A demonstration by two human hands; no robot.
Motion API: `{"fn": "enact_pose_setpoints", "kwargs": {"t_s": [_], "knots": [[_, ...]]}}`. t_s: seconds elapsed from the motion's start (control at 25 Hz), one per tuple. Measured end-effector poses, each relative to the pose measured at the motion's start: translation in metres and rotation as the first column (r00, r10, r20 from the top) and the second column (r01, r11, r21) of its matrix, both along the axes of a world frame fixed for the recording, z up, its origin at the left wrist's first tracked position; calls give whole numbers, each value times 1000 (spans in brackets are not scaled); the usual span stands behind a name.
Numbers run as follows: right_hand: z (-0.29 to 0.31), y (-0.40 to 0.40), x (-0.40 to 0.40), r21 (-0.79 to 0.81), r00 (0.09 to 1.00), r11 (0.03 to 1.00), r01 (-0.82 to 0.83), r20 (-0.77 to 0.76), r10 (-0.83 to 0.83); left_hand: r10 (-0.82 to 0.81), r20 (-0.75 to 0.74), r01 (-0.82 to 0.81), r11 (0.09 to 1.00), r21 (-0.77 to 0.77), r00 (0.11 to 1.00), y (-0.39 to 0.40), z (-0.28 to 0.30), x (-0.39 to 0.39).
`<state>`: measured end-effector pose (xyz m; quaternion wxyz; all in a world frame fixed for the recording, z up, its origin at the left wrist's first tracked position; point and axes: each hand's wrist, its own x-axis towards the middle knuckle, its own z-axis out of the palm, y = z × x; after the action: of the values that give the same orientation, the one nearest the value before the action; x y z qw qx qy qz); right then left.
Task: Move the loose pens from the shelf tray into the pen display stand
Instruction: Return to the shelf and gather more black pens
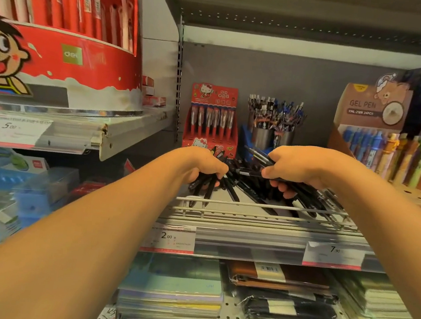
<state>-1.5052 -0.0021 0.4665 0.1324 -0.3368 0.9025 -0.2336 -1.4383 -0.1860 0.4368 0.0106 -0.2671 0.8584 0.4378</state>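
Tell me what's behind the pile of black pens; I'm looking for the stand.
Behind the black pens stand a red display box and metal cups full of pens. The hands hide part of the pile.

The shelf (260, 238) in front of me is a grey metal one with a low wire rail (259, 206) along its front edge and two price tags, 2.00 (168, 238) and 7.90 (333, 255), clipped to its lip. A heap of loose black pens (253, 184) lies on it just behind the rail. Behind the heap stands a red Hello Kitty pen display (212, 123), and beside that two metal cups (271, 138) full of upright pens, seemingly set in a blue holder, though my view there is poor. At the right end stands a brown gel pen box (368, 129) with pastel pens.
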Motion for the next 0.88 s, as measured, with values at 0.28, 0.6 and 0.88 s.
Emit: {"fn": "enact_pose_setpoints", "kwargs": {"t_s": [0.28,0.6,0.88], "knots": [[-9,-1,-17,-276,983,960,40,181,11,119,-406,-37,978,203,906,2,-2,-6],[-17,-13,-21,-758,923,653,-3,250,294,141,-763,112,957,269,631,12,8,-9],[-16,-18,-19,-775,851,612,-160,205,483,143,-766,209,916,342,627,24,15,-9]]}}
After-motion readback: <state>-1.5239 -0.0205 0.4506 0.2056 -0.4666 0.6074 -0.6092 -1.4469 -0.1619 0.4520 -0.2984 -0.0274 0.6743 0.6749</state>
